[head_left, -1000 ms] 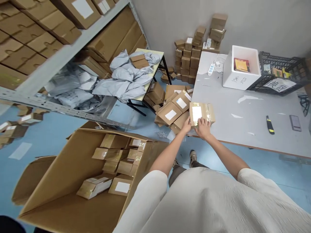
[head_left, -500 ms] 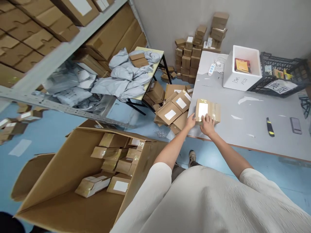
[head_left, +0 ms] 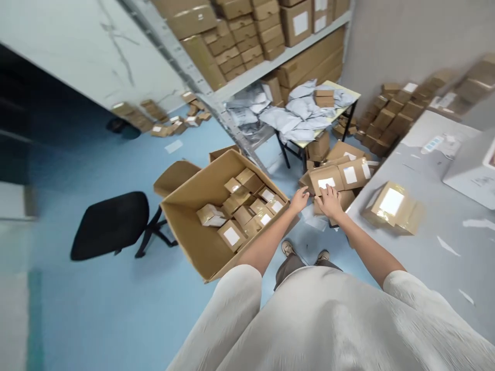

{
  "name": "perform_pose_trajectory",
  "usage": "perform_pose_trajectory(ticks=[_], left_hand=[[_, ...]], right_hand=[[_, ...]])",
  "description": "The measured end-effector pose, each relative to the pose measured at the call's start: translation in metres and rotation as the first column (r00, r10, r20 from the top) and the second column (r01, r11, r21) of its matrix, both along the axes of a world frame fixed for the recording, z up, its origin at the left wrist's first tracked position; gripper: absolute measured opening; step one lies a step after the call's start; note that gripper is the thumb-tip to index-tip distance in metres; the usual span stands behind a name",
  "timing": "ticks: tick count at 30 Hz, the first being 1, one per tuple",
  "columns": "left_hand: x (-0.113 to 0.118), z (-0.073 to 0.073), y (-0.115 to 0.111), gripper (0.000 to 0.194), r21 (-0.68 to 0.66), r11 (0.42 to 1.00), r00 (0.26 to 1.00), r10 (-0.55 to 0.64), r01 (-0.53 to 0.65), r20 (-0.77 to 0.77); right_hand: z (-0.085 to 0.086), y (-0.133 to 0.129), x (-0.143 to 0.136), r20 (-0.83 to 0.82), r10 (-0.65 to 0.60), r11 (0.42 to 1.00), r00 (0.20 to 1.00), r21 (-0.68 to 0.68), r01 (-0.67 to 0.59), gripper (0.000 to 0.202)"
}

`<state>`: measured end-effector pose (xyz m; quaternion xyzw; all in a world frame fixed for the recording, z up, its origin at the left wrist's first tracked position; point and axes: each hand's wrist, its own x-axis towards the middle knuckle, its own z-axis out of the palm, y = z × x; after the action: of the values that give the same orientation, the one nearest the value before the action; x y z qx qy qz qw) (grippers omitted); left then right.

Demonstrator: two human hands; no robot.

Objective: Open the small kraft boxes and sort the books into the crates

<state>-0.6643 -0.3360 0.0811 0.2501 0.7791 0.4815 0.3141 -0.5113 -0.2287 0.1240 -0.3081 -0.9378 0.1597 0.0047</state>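
Head view: left hand (head_left: 299, 200) loose, right hand (head_left: 330, 203) spread over a box pile (head_left: 342, 176), neither visibly grasping, contact unclear; left of them, the big carton (head_left: 193, 242) is part-filled, while that pile and a taped box (head_left: 391, 203) on the table (head_left: 421, 268) to their right lie outside

- Grey surface (head_left: 421, 268), its left edge facing a blue floor (head_left: 96, 314) with a pale sheen
- Plain grey wall (head_left: 410, 36) past the surface's far left corner
- White wall (head_left: 73, 46), dark-streaked, meeting the floor
- Metal shelf (head_left: 247, 80) before the grey wall
- Yellow-topped table (head_left: 355, 95), black-legged, beside the shelf
- Black chair (head_left: 112, 224), well apart from the surface's left edge
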Motion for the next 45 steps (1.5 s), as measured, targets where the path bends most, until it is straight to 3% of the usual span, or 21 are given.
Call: perform_pose_trajectory(ticks=[6, 11, 16, 20, 25, 31, 35, 39, 45], left_hand=[[-0.071, -0.017, -0.107, 0.044, 0.020, 0.971, 0.971, 0.238, -0.238, -0.020], [-0.119, -0.035, -0.185, 0.045, -0.058, 0.923, 0.923, 0.383, -0.380, 0.048], [-0.159, -0.051, -0.245, 0.049, -0.124, 0.883, 0.875, 0.466, -0.452, 0.129], [-0.179, -0.062, -0.274, 0.050, -0.146, 0.862, 0.843, 0.506, -0.486, 0.181], [-0.197, -0.080, -0.285, 0.049, -0.155, 0.817, 0.791, 0.576, -0.555, 0.208], [-0.217, -0.109, -0.273, 0.049, -0.172, 0.741, 0.696, 0.670, -0.649, 0.257], [-0.223, -0.140, -0.257, 0.047, -0.141, 0.671, 0.622, 0.732, -0.728, 0.277], [-0.223, -0.177, -0.246, 0.043, -0.120, 0.629, 0.576, 0.760, -0.768, 0.300], [-0.217, -0.222, -0.234, 0.044, -0.116, 0.557, 0.505, 0.808, -0.822, 0.305]], right_hand=[[-0.007, -0.064, -0.100, -0.035, 0.284, 0.958, 0.958, -0.015, -0.285, 0.060], [-0.019, -0.121, -0.169, 0.034, 0.417, 0.909, 0.908, -0.040, -0.416, 0.060], [-0.037, -0.158, -0.217, 0.104, 0.468, 0.883, 0.878, -0.080, -0.462, 0.061], [-0.052, -0.170, -0.250, 0.174, 0.501, 0.865, 0.848, -0.109, -0.489, 0.063], [-0.074, -0.167, -0.301, 0.253, 0.566, 0.824, 0.785, -0.160, -0.543, 0.067], [-0.115, -0.147, -0.389, 0.349, 0.628, 0.772, 0.696, -0.171, -0.612, 0.078], [-0.160, -0.135, -0.457, 0.383, 0.679, 0.716, 0.626, -0.158, -0.680, 0.084], [-0.213, -0.126, -0.519, 0.380, 0.754, 0.619, 0.536, -0.137, -0.773, 0.094], [-0.276, -0.123, -0.580, 0.399, 0.789, 0.542, 0.468, -0.090, -0.836, 0.105]])
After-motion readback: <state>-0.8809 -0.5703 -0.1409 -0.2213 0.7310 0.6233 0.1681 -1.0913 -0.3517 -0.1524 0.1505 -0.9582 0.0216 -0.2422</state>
